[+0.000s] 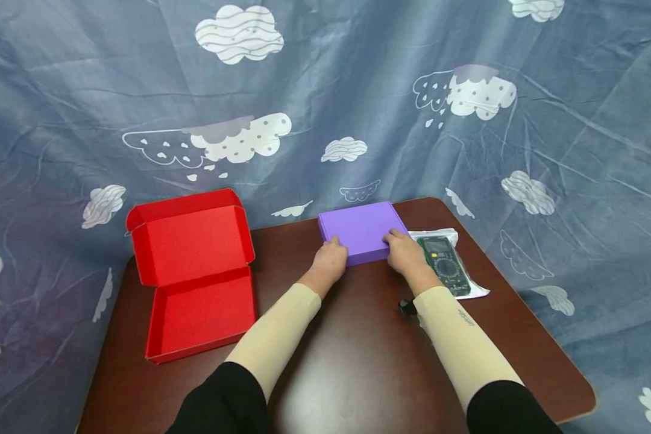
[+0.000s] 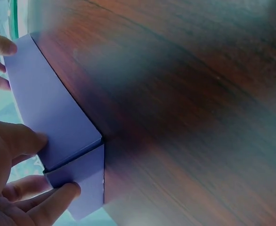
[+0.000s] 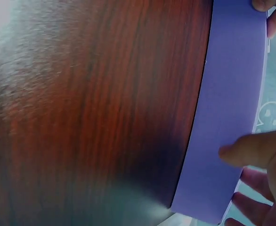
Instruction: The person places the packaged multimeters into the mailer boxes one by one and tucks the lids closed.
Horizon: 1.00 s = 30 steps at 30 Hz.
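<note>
A closed purple cardboard box (image 1: 359,228) lies at the back of the brown table, with both hands at its front side. My left hand (image 1: 330,261) grips the front left corner; in the left wrist view its thumb is on the front face and its fingers on the short side of the box (image 2: 53,99). My right hand (image 1: 405,255) holds the front right part. The right wrist view shows its thumb pressed on the front face (image 3: 227,94) and the other fingers over the top edge. What is inside the box is hidden.
Right of the box, a digital multimeter (image 1: 445,265) lies in a clear and white plastic bag (image 1: 476,292), partly behind the right hand. At the left an open red cardboard box (image 1: 206,316) stands with its lid raised. A blue cloud-print curtain (image 1: 325,90) hangs behind the table (image 1: 352,349).
</note>
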Available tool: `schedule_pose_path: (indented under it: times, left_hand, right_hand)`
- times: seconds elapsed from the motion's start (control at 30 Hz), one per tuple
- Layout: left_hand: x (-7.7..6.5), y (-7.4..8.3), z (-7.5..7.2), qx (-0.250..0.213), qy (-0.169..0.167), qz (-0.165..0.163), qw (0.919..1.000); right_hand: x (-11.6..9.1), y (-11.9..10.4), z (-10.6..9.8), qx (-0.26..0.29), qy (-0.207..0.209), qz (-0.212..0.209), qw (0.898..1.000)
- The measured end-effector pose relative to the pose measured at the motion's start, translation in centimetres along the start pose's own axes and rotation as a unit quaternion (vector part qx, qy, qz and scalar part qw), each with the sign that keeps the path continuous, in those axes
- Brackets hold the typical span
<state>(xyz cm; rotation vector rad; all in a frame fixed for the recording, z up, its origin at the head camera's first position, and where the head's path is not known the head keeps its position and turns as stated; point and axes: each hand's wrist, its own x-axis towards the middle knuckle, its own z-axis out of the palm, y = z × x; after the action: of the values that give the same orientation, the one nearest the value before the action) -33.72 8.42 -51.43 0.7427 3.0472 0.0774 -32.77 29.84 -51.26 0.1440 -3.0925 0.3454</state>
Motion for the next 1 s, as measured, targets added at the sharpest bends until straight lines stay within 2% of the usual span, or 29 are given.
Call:
schedule_pose_path:
  times: [0.1,0.17,0.23,0.33,0.47,0.57,0.7,1.0]
  left_hand:
    - [-0.1,0.0,-0.1,-0.002,0.003,0.003,1.0000]
    - [-0.2,0.0,-0.2,-0.003,0.008,0.004,1.0000]
    - [-0.2,-0.1,-0.2,-0.002,0.016,0.006,0.9999]
    - [-0.2,-0.2,-0.1,-0.002,0.026,0.011,0.9996]
    - [-0.2,-0.1,-0.1,-0.010,0.025,0.012,0.9996]
    - [-0.2,-0.1,-0.1,-0.016,0.020,0.009,0.9996]
    - [-0.1,-0.2,-0.1,-0.020,0.011,0.008,0.9997]
    - [-0.2,-0.3,-0.2,-0.024,0.009,0.006,0.9996]
  right_hand:
    - [-0.8,0.6,-0.2,0.006,-0.001,-0.007,1.000]
    - [-1.2,1.3,-0.3,0.015,0.004,0.009,1.000]
    - [-1.6,2.3,-0.5,0.025,0.016,0.051,0.998]
    - [-2.4,4.1,-1.0,0.026,0.023,0.143,0.989]
    - [-3.9,6.0,-1.7,0.034,-0.017,0.251,0.967]
    - [-4.7,6.9,-2.2,0.052,-0.049,0.294,0.953]
    - [-5.2,7.6,-2.7,0.060,-0.062,0.314,0.946]
    - [-4.7,8.1,-2.8,0.033,-0.082,0.300,0.950]
